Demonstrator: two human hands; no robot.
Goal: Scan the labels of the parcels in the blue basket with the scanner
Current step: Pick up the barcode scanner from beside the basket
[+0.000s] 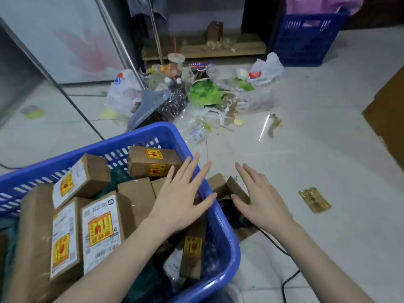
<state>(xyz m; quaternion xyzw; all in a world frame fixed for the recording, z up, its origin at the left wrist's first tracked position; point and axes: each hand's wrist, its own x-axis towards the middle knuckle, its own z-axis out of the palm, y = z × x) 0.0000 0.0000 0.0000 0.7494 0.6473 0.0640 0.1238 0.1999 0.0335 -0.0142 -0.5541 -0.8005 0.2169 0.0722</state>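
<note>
— Where are the parcels?

— Piled in the blue basket (227, 243) on the floor, lower left. Brown cartons, most with yellow-and-red stickers; one parcel (101, 232) faces up with a white label showing.

— And the hands?

— Both spread flat, fingers apart, gripping nothing. The left hand (181, 197) hovers over the basket's right rim, above the cartons. The right hand (260, 202) is just outside the basket, over a small open cardboard box (220, 184) on the floor.

— Is the scanner there?

— Something dark (231, 213) lies under the right hand beside the basket wall, with a black cable (284, 281) trailing off across the tiles. I can't tell for certain that it's the scanner; the hand covers much of it.

— What else is around?

— A heap of rubbish (205, 95) ahead: plastic bags, a green wrapper, a cup with a red straw, and a broom head. A second blue crate (303, 40) stands well back on the right. A flat gold packet (314, 200) lies near the right hand.
</note>
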